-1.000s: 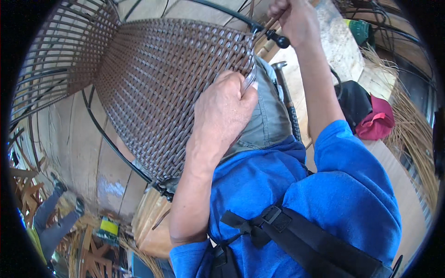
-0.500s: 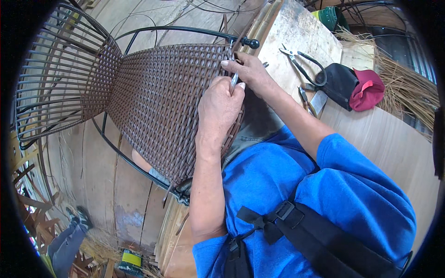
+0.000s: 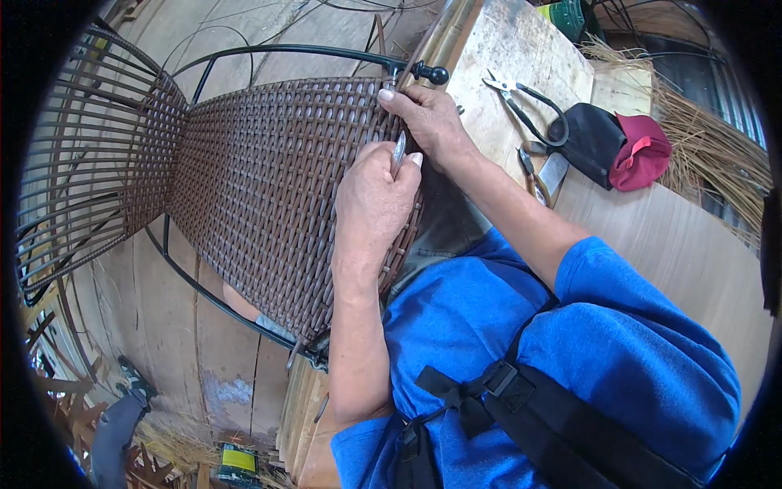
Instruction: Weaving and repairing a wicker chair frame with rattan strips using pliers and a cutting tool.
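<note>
A chair's brown woven panel (image 3: 269,179) lies across my lap, on a dark metal frame (image 3: 301,49). My left hand (image 3: 373,196) is closed over the panel's near edge. Between its thumb and forefinger sticks up a narrow, pointed metal tool (image 3: 398,147), its lower part hidden in the hand. My right hand (image 3: 430,122) grips the panel's edge just beyond, close to the frame's black knob (image 3: 433,74). Its thumb presses on top of the weave while the other fingers curl out of sight underneath.
On the board to the right lie black-handled cutters (image 3: 529,110), pliers (image 3: 533,175) and a black and red cap (image 3: 639,155). Dry fibre strands (image 3: 709,138) are heaped behind. Another person's leg (image 3: 114,432) shows at lower left, near a green and yellow can (image 3: 238,462).
The chair and both hands sit slightly farther left in view. The metal tool's tip has come away from my right hand's fingers. My right thumb now lies farther along the weave's edge.
</note>
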Tool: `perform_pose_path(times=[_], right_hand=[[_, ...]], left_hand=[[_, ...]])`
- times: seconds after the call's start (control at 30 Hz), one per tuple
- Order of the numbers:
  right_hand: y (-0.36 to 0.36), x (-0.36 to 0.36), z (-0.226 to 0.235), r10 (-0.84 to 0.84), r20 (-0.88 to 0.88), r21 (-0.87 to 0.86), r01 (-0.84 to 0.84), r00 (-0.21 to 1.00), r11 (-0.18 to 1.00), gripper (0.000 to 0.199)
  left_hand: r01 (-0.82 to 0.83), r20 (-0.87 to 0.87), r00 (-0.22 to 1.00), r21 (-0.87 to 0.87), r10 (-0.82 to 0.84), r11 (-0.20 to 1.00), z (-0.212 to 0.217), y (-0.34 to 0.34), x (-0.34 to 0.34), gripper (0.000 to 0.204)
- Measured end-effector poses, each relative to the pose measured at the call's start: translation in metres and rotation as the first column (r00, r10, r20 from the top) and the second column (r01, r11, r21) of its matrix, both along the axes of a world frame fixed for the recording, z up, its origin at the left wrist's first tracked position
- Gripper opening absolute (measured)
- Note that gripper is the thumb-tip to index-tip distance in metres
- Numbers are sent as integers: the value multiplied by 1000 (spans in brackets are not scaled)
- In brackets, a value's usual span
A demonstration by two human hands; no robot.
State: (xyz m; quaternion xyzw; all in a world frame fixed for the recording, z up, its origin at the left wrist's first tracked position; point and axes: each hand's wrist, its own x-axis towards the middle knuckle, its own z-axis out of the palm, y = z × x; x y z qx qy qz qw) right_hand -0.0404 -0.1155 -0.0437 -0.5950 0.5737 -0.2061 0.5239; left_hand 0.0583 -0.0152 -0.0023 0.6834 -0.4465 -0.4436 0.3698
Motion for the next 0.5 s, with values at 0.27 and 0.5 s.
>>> perform_pose_path(times=[0.27,0.5], right_hand=[[-31,-58,-13,100,118,255,-128,988,959,36],[-106,-16,-23,-170,458,651,-199,872,732,37]], left_hand=[[-27,-47,999,3,27,1000,-2,5,-1,22],[-52,-20,998,29,53,998,3,5,-5,16]])
